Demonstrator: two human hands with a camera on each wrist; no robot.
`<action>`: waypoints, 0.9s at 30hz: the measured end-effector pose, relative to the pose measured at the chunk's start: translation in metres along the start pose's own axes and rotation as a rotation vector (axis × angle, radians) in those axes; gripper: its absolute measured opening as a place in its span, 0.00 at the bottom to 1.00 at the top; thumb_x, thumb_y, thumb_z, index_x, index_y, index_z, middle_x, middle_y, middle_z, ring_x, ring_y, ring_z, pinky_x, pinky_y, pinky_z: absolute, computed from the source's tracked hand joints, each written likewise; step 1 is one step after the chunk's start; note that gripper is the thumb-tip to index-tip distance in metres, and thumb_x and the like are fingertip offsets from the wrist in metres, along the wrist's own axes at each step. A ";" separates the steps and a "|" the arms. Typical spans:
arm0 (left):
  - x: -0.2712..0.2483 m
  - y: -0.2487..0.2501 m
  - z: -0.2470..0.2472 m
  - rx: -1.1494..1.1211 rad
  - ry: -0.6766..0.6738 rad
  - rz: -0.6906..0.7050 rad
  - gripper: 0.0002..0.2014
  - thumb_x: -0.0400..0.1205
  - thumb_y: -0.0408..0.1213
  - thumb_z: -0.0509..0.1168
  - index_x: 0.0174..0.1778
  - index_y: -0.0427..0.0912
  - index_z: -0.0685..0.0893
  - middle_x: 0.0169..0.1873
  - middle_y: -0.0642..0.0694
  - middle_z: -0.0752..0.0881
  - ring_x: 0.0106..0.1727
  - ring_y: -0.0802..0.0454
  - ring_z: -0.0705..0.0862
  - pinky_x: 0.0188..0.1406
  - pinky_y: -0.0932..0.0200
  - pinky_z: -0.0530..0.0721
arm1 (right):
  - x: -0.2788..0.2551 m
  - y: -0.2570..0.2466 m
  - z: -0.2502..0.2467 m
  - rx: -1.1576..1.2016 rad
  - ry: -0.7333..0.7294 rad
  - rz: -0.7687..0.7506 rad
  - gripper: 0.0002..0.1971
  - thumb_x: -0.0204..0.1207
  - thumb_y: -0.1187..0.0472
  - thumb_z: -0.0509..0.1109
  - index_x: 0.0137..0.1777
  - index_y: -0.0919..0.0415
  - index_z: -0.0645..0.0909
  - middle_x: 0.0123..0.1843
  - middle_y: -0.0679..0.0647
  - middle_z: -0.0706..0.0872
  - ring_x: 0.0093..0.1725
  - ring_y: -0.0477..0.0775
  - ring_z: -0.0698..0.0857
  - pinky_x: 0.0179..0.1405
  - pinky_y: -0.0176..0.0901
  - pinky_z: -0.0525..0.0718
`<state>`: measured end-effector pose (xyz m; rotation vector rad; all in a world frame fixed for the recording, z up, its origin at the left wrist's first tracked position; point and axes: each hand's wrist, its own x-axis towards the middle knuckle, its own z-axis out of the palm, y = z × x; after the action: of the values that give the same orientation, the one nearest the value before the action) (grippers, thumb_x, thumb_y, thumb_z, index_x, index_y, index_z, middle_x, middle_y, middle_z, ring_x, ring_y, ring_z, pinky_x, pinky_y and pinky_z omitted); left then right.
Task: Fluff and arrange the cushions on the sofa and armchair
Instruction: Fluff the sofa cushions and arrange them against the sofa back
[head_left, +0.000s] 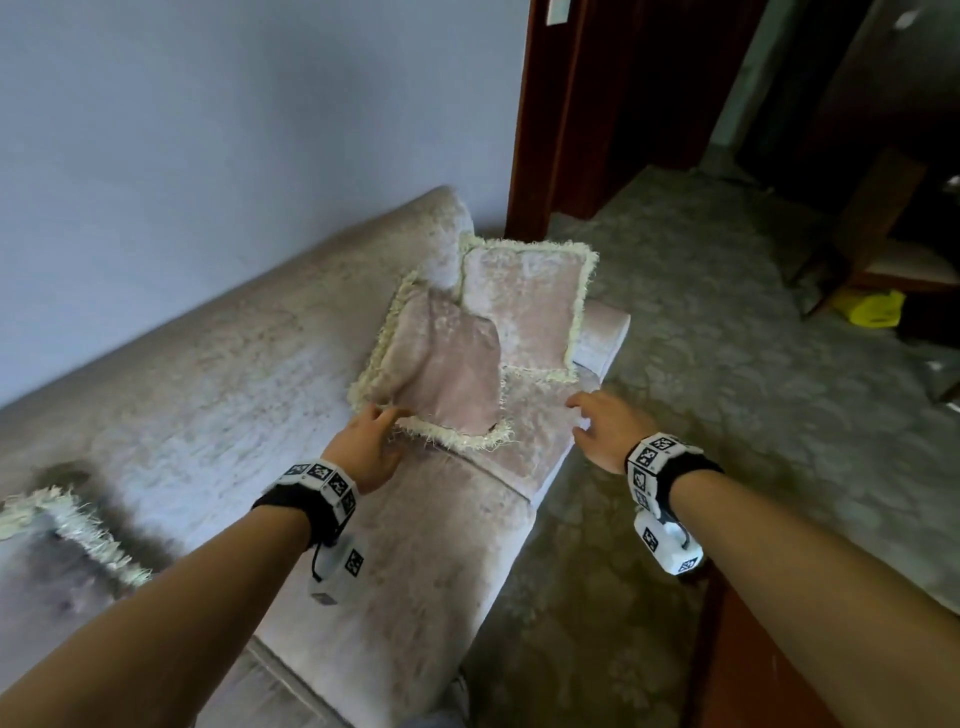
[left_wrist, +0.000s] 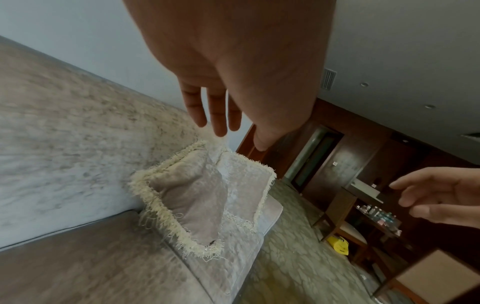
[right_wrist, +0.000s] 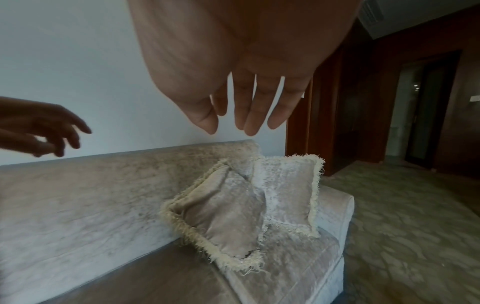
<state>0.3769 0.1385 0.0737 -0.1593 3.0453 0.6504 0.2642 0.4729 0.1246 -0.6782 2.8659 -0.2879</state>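
Observation:
Two pale pink cushions with cream fringe lean at the right end of the sofa (head_left: 208, 374). The front cushion (head_left: 441, 369) (left_wrist: 192, 197) (right_wrist: 223, 214) overlaps the back cushion (head_left: 524, 301) (left_wrist: 246, 181) (right_wrist: 285, 191), which stands against the armrest (head_left: 602, 332). My left hand (head_left: 376, 423) (left_wrist: 221, 115) (right_wrist: 52, 131) hovers by the front cushion's lower left corner, fingers relaxed, holding nothing. My right hand (head_left: 587, 410) (right_wrist: 241, 115) (left_wrist: 436, 197) is spread over the seat's front edge, right of the cushions, and holds nothing. A third fringed cushion (head_left: 52, 530) lies at the lower left.
A dark wooden door frame (head_left: 530, 130) stands just behind the sofa's end. Patterned carpet (head_left: 727, 364) stretches to the right, with a wooden chair (head_left: 893, 249) and a yellow object (head_left: 872, 309) beyond. A reddish wooden surface (head_left: 753, 665) sits near my right forearm.

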 end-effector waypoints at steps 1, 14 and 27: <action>0.022 0.003 0.005 -0.009 -0.009 -0.002 0.26 0.80 0.44 0.65 0.75 0.50 0.69 0.64 0.40 0.75 0.61 0.37 0.79 0.57 0.45 0.81 | 0.009 0.011 0.000 0.010 0.000 0.008 0.20 0.80 0.52 0.64 0.72 0.45 0.71 0.69 0.49 0.79 0.58 0.55 0.84 0.56 0.53 0.83; 0.261 0.136 0.080 -0.126 -0.200 0.131 0.28 0.82 0.40 0.64 0.78 0.46 0.66 0.68 0.36 0.71 0.63 0.35 0.79 0.59 0.45 0.80 | 0.097 0.179 -0.027 0.106 0.017 0.247 0.22 0.80 0.50 0.65 0.73 0.46 0.72 0.70 0.49 0.79 0.62 0.54 0.83 0.60 0.53 0.83; 0.355 0.112 0.110 -0.133 -0.135 -0.224 0.25 0.80 0.41 0.66 0.74 0.49 0.71 0.60 0.42 0.76 0.51 0.43 0.82 0.53 0.49 0.83 | 0.306 0.279 0.012 0.271 -0.272 0.079 0.19 0.83 0.59 0.64 0.73 0.51 0.71 0.73 0.54 0.75 0.64 0.58 0.82 0.62 0.50 0.82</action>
<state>0.0121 0.2519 0.0032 -0.4330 2.8008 0.8095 -0.1202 0.5753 0.0088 -0.5084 2.5258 -0.5171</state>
